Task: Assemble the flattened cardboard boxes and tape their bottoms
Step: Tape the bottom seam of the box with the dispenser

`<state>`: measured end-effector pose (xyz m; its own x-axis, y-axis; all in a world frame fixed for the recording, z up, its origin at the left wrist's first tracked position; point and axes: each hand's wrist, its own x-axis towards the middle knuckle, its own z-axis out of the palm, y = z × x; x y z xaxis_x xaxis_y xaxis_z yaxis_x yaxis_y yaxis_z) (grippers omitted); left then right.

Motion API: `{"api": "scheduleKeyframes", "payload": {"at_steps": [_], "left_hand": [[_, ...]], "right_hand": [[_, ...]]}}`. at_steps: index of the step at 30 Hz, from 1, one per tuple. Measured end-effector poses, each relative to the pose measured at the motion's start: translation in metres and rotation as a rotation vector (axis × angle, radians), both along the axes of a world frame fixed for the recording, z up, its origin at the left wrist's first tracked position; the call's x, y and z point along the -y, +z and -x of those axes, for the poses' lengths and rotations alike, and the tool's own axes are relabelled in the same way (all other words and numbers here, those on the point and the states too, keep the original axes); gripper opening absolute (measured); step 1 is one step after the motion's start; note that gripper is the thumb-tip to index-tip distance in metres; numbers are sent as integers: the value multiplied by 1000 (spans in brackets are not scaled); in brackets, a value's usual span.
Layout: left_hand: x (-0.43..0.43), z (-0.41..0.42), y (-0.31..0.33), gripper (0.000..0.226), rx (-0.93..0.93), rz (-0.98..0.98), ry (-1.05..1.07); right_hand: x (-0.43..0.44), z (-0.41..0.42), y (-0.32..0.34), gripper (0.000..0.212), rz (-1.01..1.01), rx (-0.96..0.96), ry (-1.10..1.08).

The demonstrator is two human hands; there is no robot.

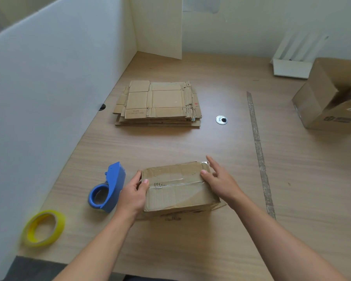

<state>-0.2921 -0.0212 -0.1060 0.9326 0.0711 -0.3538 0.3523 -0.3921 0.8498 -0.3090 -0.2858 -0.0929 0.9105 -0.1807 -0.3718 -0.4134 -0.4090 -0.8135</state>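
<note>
A small assembled cardboard box (176, 189) rests on the wooden table (190, 240) in front of me, with clear tape along the seam on its upper face. My left hand (133, 194) grips its left end, thumb on top. My right hand (219, 179) lies on the right end, fingers spread and thumb on the tape. A stack of flattened cardboard boxes (157, 103) lies further back. A blue tape dispenser (107, 188) stands just left of my left hand. A yellow tape roll (44, 228) lies near the front left.
A white partition (49, 98) walls off the left side. A large open cardboard box (330, 98) stands at the right edge, and a white tray (292, 67) behind it. A metal cable grommet (221, 120) and a long strip of tape (259, 151) mark the tabletop.
</note>
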Motion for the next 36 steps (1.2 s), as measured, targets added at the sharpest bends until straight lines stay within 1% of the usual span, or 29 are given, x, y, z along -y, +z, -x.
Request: {"api": "scheduleKeyframes", "payload": {"at_steps": [1, 2, 4, 5, 6, 8, 11, 13, 16, 19, 22, 25, 27, 29, 32, 36], "left_hand": [[0, -1, 0, 53, -2, -2, -6], [0, -1, 1, 53, -2, -5, -12], [0, -3, 0, 53, 6, -17, -22], [0, -3, 1, 53, 12, -25, -28], [0, -3, 1, 53, 18, -37, -37], [3, -3, 0, 53, 39, -99, -58], [11, 2, -2, 52, 108, -236, -41], [14, 6, -2, 51, 133, -228, 7], [15, 14, -3, 55, 131, -138, -18], [12, 20, -6, 60, 128, -121, -62], [11, 19, -7, 60, 98, -149, -75], [18, 15, -7, 59, 86, -163, -53], [22, 15, -7, 58, 89, -170, -33], [23, 14, -9, 56, 86, -180, -25], [22, 11, -10, 55, 79, -193, -28], [22, 9, -11, 54, 67, -184, -23]], "right_hand": [[0, -2, 0, 53, -14, 30, 30], [0, -3, 0, 48, -60, 44, 30], [-2, -3, 0, 32, -228, 24, -35], [-2, -3, -2, 26, -279, 22, -71], [-2, -4, -4, 23, -286, 31, -95], [-3, -6, -9, 24, -272, 64, -150], [-9, -9, -15, 24, -130, 155, -247], [-14, -9, -17, 22, -48, 195, -281], [-16, -11, -18, 22, -23, 214, -332], [-19, -10, -19, 29, -101, 189, -369], [-17, 4, -20, 43, -296, 162, -390], [-10, 31, -22, 47, -402, 144, -324], [-11, 52, -28, 48, -384, 143, -188], [-13, 66, -32, 55, -350, 142, -85], [-15, 73, -33, 61, -323, 134, -51], [-15, 77, -34, 65, -284, 163, -18]]}}
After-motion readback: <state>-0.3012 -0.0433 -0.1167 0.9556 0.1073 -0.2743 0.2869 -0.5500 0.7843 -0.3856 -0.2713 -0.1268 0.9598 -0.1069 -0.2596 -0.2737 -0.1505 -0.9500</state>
